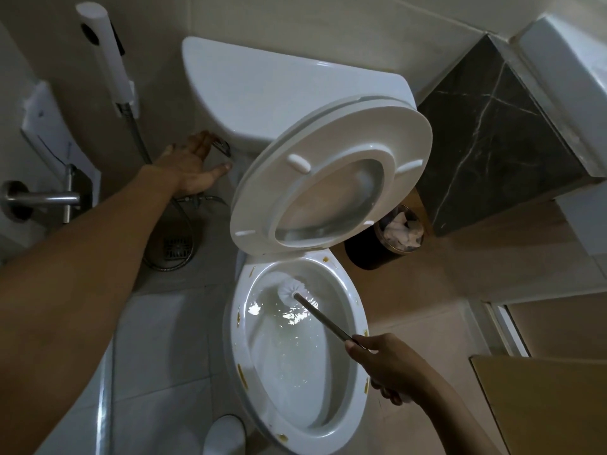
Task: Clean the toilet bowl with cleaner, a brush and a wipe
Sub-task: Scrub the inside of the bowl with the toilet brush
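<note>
Brushing stage | my right hand (391, 364) grips brush (290, 290) in bowl (356, 323) | left hand (193, 165) spread at flush lever (221, 146), upper left | rim stains (243, 376) remain, wiping not yet done

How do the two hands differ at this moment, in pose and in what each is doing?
The right hand is curled round the brush handle, low by the bowl rim; the left hand has straight, spread fingers and grips nothing.
The left hand reaches far out to the flush lever at the tank side; the right hand stays near the body.
Both are bare.
</note>
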`<state>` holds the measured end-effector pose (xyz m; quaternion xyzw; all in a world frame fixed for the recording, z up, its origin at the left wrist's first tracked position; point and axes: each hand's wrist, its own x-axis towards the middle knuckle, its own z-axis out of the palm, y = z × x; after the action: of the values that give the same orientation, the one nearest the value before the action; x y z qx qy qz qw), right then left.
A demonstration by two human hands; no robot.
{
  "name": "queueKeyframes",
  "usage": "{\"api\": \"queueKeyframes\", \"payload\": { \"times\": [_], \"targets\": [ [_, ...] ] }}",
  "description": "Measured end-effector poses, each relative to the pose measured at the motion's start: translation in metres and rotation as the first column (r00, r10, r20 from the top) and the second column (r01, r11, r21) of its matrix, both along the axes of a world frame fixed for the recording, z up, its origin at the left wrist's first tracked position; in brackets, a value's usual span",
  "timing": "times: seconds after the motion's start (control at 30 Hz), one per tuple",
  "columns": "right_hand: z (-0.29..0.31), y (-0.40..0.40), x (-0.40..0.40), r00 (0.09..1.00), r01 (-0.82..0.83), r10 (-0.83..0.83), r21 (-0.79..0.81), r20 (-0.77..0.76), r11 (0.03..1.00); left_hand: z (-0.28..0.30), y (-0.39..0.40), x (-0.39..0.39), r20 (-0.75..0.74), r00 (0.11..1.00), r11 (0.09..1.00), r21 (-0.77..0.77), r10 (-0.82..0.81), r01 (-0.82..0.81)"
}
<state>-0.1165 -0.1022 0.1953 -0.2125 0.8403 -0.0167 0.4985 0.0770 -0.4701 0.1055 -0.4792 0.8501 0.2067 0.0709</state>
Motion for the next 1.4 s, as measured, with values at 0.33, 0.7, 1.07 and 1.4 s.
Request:
{"api": "queueKeyframes", "payload": {
  "times": [0.33, 0.7, 1.07, 1.4],
  "targets": [
    [0.005, -0.006, 0.001, 0.999, -0.031, 0.031, -0.007, -0.005, 0.999, 0.001, -0.002, -0.001, 0.035, 0.999, 1.0, 0.02, -0.01, 0.01],
    [0.0, -0.003, 0.004, 0.999, -0.054, 0.054, 0.024, 0.006, 0.998, 0.003, -0.002, -0.002, 0.064, 0.998, 1.0, 0.025, -0.01, 0.008],
    [-0.006, 0.002, 0.001, 0.998, -0.059, 0.058, 0.043, 0.024, 0.997, 0.005, -0.002, -0.003, 0.071, 0.997, 0.999, 0.034, -0.009, 0.007],
    [-0.002, 0.006, -0.001, 0.997, -0.07, 0.07, 0.029, 0.019, 0.997, 0.007, 0.0, -0.005, 0.064, 0.998, 0.999, 0.031, 0.013, -0.015]
  ]
}}
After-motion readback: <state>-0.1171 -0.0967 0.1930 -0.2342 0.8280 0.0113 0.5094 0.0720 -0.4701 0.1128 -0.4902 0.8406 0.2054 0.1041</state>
